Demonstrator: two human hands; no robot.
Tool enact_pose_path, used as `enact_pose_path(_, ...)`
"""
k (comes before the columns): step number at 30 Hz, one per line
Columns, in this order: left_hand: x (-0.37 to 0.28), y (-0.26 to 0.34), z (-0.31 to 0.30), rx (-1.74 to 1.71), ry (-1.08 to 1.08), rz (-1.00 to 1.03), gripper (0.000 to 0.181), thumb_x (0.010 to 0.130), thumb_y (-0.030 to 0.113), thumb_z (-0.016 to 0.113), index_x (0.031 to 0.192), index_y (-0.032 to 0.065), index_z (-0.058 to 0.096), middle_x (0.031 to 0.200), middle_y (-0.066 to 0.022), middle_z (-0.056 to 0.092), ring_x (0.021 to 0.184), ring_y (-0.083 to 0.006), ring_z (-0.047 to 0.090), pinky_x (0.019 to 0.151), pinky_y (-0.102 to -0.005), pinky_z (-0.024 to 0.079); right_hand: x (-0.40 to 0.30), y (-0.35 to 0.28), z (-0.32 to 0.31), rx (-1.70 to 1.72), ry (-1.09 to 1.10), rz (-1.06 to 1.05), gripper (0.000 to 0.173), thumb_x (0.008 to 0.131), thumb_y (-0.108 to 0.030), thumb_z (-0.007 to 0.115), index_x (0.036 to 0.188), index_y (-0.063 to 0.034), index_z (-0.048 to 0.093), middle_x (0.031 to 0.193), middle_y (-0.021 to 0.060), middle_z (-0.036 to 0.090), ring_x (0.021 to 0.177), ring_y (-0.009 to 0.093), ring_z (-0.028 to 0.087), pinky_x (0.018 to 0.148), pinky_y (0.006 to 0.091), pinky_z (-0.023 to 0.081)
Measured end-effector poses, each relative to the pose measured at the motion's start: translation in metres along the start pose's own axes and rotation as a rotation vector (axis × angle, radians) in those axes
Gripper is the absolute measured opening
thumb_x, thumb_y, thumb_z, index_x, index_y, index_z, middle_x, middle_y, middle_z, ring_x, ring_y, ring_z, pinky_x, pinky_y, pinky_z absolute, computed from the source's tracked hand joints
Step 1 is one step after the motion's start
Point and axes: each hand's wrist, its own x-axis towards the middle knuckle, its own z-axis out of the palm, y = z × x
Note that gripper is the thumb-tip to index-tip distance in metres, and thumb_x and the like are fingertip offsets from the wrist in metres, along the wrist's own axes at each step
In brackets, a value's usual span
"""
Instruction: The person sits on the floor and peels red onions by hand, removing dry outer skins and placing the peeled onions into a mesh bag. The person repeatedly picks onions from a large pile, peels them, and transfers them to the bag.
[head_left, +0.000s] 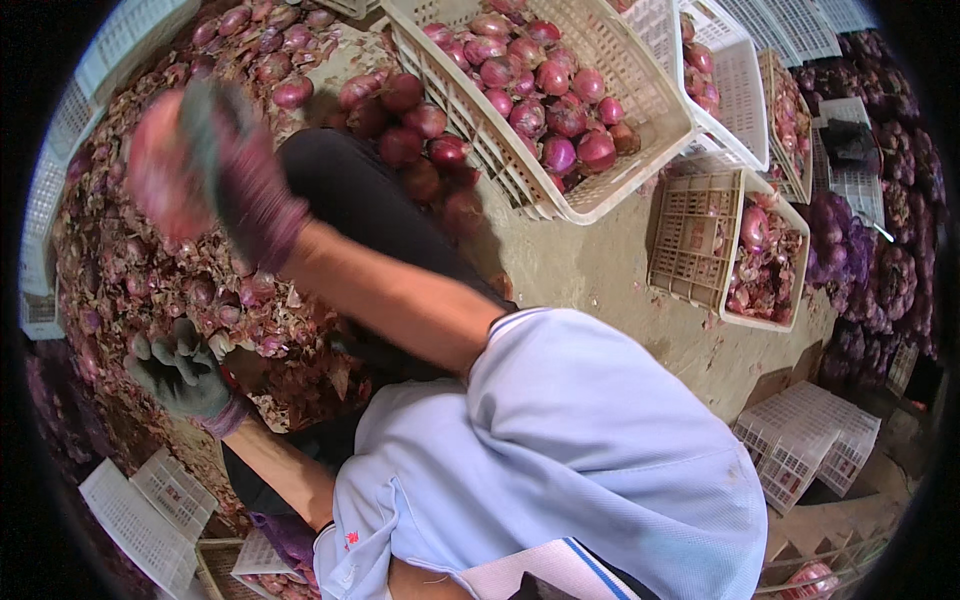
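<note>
My right hand (232, 172), in a grey and maroon work glove, grips red onions (165, 169); motion blurs them, and I cannot tell how many there are. It is above a wide heap of red onions and loose dry skins (150, 277). My left hand (184, 375), gloved alike, hovers palm-up at the heap's near side with its fingers apart and nothing in them. Beyond my black-trousered right knee (337, 172), a small cluster of cleaner red onions (420, 135) lies on the floor against a cream plastic crate (637, 172) partly filled with onions.
A white crate (739, 105) and a smaller tilted crate (694, 240) with onions and skins stand to my right. Purple mesh sacks (832, 232) are stacked past them. Other white crates (795, 442) lie behind me, and more crates (142, 517) on my left.
</note>
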Motion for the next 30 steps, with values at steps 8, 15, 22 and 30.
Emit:
enact_pose_path(8,-0.078,-0.003,-0.062,0.141,0.809,-0.216,0.036,0.099,0.029,0.050,0.124,0.0041,0.060,0.096,-0.0052,0.065,0.061,-0.0075,0.047,0.062,-0.0248,0.043,0.021,-0.259,-0.186,-1.749,0.262,-0.497,0.037,0.097,-0.028,0.058,0.124,-0.0037,0.061,0.106,0.0059,0.067,0.095,0.019,0.063,0.088,0.0322,0.050)
enact_pose_path(15,-0.153,-0.043,-0.113,0.087,0.883,-0.315,0.029,0.100,0.026,0.046,0.115,0.0050,0.059,0.094,-0.0034,0.060,0.083,-0.0155,0.056,0.072,-0.0268,0.047,-0.054,-0.308,-0.319,-2.547,-0.409,0.910,0.077,0.081,-0.025,0.066,0.150,-0.0199,0.035,0.152,0.0158,0.036,0.139,0.035,0.036,0.113,0.0421,0.033)
enact_pose_path(22,-0.181,-0.096,-0.112,0.418,1.233,-0.362,0.030,0.098,0.025,0.055,0.117,0.0045,0.064,0.094,-0.0071,0.069,0.075,-0.0180,0.066,0.070,-0.0319,0.054,0.020,-0.286,-0.288,-2.364,-0.100,0.032,0.038,0.098,-0.021,0.056,0.135,-0.0126,0.056,0.124,0.0141,0.065,0.118,0.027,0.061,0.097,0.0368,0.047)
enact_pose_path(30,-0.120,-0.193,-0.115,1.710,0.073,-0.563,0.057,0.092,0.043,0.062,0.141,0.0170,0.049,0.148,-0.0096,0.043,0.141,-0.0312,0.034,0.113,-0.0461,0.032,0.056,-0.064,-0.023,-1.771,-0.645,-0.455,0.036,0.098,-0.007,0.054,0.134,-0.0009,0.056,0.130,0.0116,0.062,0.119,0.019,0.058,0.103,0.0323,0.043)
